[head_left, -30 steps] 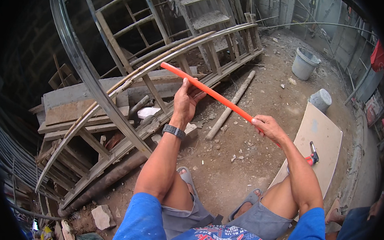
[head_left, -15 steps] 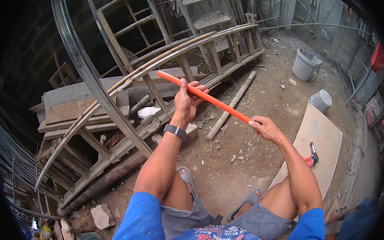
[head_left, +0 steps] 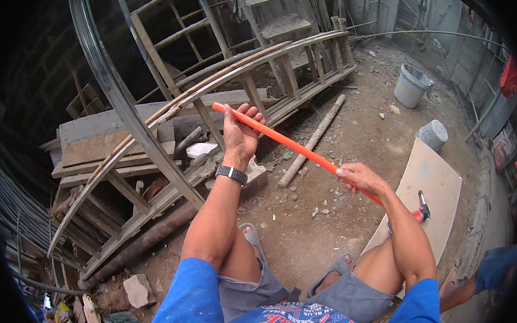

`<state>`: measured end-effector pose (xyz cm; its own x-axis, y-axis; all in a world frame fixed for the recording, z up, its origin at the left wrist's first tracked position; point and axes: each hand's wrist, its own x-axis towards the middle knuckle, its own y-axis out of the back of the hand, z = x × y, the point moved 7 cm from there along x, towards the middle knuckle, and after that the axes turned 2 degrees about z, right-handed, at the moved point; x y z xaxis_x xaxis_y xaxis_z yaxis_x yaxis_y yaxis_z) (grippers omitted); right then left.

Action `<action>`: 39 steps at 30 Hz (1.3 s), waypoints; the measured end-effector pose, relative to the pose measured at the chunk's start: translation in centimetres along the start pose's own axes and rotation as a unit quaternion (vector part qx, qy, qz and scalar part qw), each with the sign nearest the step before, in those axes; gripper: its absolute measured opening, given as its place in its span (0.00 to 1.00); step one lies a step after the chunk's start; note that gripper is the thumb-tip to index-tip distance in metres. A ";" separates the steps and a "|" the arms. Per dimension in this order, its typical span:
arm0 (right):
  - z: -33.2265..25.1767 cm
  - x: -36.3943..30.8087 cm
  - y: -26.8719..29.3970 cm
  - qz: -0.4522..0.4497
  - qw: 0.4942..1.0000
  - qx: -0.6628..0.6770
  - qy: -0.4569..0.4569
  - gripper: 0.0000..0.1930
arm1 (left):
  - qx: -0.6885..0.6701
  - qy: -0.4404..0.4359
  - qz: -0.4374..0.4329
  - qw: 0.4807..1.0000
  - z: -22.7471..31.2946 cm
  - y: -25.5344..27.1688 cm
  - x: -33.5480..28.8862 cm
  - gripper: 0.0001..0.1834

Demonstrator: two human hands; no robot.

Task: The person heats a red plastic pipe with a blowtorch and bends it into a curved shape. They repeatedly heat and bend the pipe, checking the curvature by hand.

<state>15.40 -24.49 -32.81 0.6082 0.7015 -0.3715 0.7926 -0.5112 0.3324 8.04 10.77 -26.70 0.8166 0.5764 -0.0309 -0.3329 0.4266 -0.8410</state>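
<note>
A straight orange plastic pipe [head_left: 295,145] slants across the view in front of me, its upper end farther off to the left. My left hand [head_left: 240,140], with a dark watch on the wrist, holds it close to that upper end, thumb on the near side and fingers behind, palm partly turned up. Lower down, my right hand [head_left: 360,177] is closed round the pipe with the thumb on top. A short length sticks out past the right hand, toward my right forearm. Both hands keep the pipe above the ground.
A curved wooden frame [head_left: 249,87] stretches over the left side, near a metal ladder [head_left: 284,25]. A round pole [head_left: 312,140] lies on the dirt. Two grey buckets [head_left: 411,88] are at right. A tan board [head_left: 432,177] bears a red torch-like tool [head_left: 423,207]. Another person's arm [head_left: 461,294] shows lower right.
My left hand has slid left, nearer the pipe's upper end. More pipe now extends beyond my right hand. The other person's arm has come further into view at the lower right.
</note>
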 end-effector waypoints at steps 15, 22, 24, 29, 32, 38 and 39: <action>-1.8 1.0 -6.9 -0.112 0.992 0.049 -0.013 0.27 | -0.063 -0.081 0.069 0.992 2.7 2.6 1.4 0.29; -0.8 0.9 -6.7 -0.132 0.989 0.042 -0.042 0.26 | -0.086 -0.115 0.075 0.987 4.6 2.0 0.4 0.33; -0.9 0.7 -6.7 -0.140 0.988 0.043 -0.043 0.26 | -0.082 -0.120 0.084 0.986 4.8 2.6 0.5 0.33; -1.6 0.2 -6.9 -0.142 0.988 0.024 -0.052 0.26 | -0.057 -0.161 0.108 0.979 5.5 3.5 0.8 0.34; -1.9 0.1 -6.9 -0.144 0.988 0.024 -0.047 0.26 | -0.047 -0.164 0.102 0.980 5.8 3.2 0.7 0.34; -1.0 0.5 -5.8 -0.103 0.994 0.008 -0.026 0.26 | -0.049 -0.095 0.103 0.989 3.6 1.6 0.0 0.34; -1.2 0.7 -5.6 -0.099 0.995 -0.003 -0.019 0.26 | -0.052 -0.088 0.105 0.989 3.5 1.9 0.2 0.34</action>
<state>11.33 -20.58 -33.91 0.4421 0.7684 -0.4627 0.8965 -0.3626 0.2545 5.89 14.14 -26.41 0.6363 0.7613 -0.1243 -0.4295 0.2159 -0.8769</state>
